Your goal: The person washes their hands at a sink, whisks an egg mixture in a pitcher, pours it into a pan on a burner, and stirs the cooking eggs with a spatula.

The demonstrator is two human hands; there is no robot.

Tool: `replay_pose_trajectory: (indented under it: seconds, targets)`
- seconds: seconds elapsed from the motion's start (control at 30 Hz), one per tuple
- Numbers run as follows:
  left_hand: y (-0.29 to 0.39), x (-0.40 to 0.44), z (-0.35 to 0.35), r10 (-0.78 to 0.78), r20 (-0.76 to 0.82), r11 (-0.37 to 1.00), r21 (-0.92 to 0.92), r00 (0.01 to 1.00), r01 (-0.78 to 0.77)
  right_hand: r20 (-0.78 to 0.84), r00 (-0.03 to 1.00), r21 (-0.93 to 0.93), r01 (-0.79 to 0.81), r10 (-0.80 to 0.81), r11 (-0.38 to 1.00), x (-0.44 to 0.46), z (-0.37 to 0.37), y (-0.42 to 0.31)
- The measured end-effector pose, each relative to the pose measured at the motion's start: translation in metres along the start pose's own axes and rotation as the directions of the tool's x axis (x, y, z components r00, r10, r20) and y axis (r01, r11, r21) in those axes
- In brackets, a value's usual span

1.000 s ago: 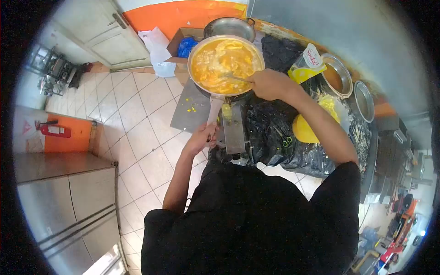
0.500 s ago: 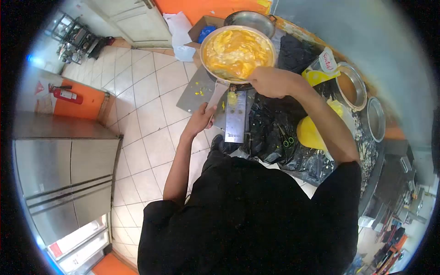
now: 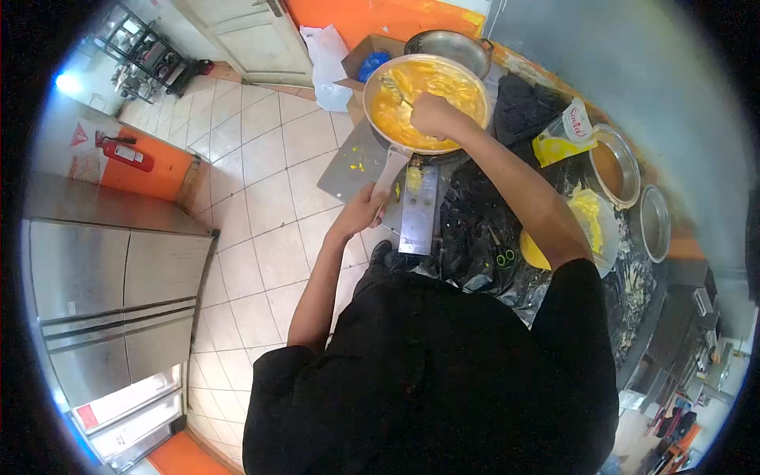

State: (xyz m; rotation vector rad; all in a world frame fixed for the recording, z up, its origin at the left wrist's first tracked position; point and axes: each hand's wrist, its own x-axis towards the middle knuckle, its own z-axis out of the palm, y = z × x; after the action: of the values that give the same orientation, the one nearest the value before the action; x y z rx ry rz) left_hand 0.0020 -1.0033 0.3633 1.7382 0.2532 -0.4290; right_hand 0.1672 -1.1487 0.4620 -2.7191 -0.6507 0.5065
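Note:
My left hand (image 3: 360, 212) is closed around the pale handle (image 3: 393, 166) of a frying pan (image 3: 378, 133). The pan sits over a portable gas stove, whose silver front panel (image 3: 418, 218) faces me. In the pan is a yellow-orange egg-like mixture (image 3: 443, 79) with lighter streaks. My right hand (image 3: 434, 117) is closed over the pan, gripping what looks like a metal spoon (image 3: 393, 85). The spoon's head lies in the mixture toward the pan's left side; its handle is mostly hidden by my fingers.
Behind the pan stand a metal pan (image 3: 451, 47) and a cardboard box (image 3: 372, 51). On the right are a yellow-and-white packet (image 3: 566, 134), a bowl of brown liquid (image 3: 613, 166), a metal tin (image 3: 654, 222), a plate of yellow food (image 3: 587, 214) and green-handled scissors (image 3: 505, 257) on black plastic.
My right hand has moved left and farther over the pan from its right front edge, and the spoon head now shows at the left side. My left hand keeps its grip.

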Motion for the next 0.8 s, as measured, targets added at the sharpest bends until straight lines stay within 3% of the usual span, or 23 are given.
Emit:
replay_pose_trajectory:
  seconds: [0.03,0.1,0.23,0.33,0.4,0.5,0.67,0.8]
  targets:
    - [-0.002,0.002,-0.001,-0.002,0.026,0.999,-0.037,1.0,0.003,-0.001,1.0,0.0,-0.002,0.002,1.0,0.004,0.003,0.003]
    - [-0.004,0.002,-0.001,-0.006,0.056,0.997,-0.076,0.998,0.01,-0.18,0.982,-0.028,0.059,-0.063,0.998,0.013,0.014,0.011]
    - [-0.006,0.003,0.0,0.003,0.076,0.991,-0.133,0.997,0.007,-0.181,0.982,0.009,-0.047,0.048,0.999,0.022,0.018,0.025]
    - [-0.006,0.002,-0.001,-0.004,0.068,0.993,-0.12,0.998,0.012,-0.25,0.968,-0.111,-0.064,0.035,0.992,0.016,0.006,0.042]
    - [-0.006,0.002,-0.002,-0.01,0.065,0.994,-0.108,0.998,0.017,-0.169,0.985,-0.259,-0.011,-0.034,0.966,-0.001,-0.02,0.046]
    - [-0.004,0.003,-0.001,0.008,0.085,0.99,-0.139,0.996,0.004,-0.117,0.993,-0.312,-0.024,-0.013,0.95,-0.041,-0.053,0.041]
    - [-0.002,0.0,-0.001,0.016,0.125,0.969,-0.248,0.992,0.016,0.009,0.999,-0.346,-0.028,0.033,0.938,-0.115,-0.093,0.011]
    - [-0.001,-0.002,-0.001,0.003,0.121,0.973,-0.23,0.993,0.025,0.073,0.997,-0.326,-0.007,0.033,0.945,-0.134,-0.072,0.008]
